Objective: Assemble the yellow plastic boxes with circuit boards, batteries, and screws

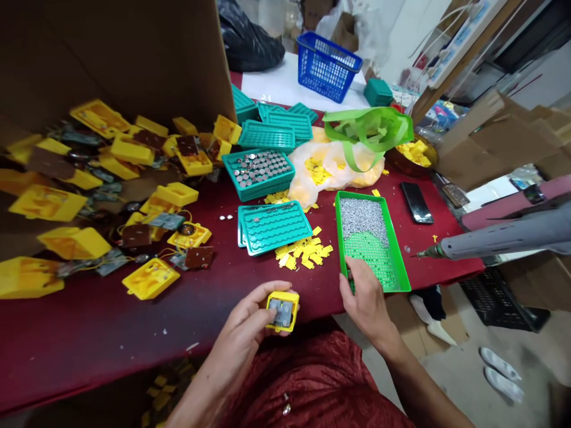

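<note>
My left hand (241, 321) is shut on a small yellow plastic casing (282, 311) with a grey insert, held just above the table's near edge. My right hand (362, 299) rests its fingertips in the near end of a green perforated tray (401, 261). Grey metal pellets (362, 220) fill the tray's far half, and its green holes show nearer me. Whether those fingers pinch anything is hidden. Several yellow casings with wires and brown pads (150, 278) lie to the left, beyond my left hand.
Teal trays, one holding button cells (257, 172), stand on the red-covered table (89, 351) beyond my hands. Yellow scraps (303, 252) lie beside the green tray. A black phone (416, 202) and a grey hot glue gun (504, 238) are on the right. A cardboard wall (111, 53) rises at the left.
</note>
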Action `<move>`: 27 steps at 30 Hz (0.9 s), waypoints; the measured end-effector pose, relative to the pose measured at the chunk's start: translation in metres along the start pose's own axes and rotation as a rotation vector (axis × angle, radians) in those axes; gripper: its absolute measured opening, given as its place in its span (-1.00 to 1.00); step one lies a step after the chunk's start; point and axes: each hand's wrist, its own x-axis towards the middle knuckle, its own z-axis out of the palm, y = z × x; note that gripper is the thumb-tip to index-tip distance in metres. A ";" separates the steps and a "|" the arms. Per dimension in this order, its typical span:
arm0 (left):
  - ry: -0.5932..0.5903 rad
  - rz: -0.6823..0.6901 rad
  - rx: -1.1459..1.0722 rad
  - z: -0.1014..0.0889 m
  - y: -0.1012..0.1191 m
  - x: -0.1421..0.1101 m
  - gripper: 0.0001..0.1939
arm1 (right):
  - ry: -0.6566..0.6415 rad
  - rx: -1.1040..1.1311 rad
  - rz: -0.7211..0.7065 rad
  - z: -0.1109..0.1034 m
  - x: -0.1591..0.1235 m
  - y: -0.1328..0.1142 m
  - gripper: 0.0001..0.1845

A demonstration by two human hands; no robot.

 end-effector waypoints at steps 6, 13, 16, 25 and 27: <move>-0.022 0.008 -0.023 -0.001 0.005 0.002 -0.65 | -0.084 0.032 -0.080 -0.003 0.012 0.005 -0.67; 0.086 -0.014 -0.108 -0.012 0.005 -0.004 -0.57 | 0.032 0.075 -0.083 -0.015 0.025 -0.019 -0.70; 0.103 -0.025 -0.139 -0.013 0.005 -0.004 -0.49 | 0.007 0.166 -0.157 -0.006 0.031 -0.038 -0.73; 0.136 0.062 -0.174 -0.019 0.005 0.000 -0.54 | -0.238 -0.058 -0.080 0.047 0.058 -0.046 -0.63; 0.149 0.071 -0.180 -0.021 0.005 0.000 -0.56 | -0.262 -0.033 -0.139 0.049 0.056 -0.053 -0.64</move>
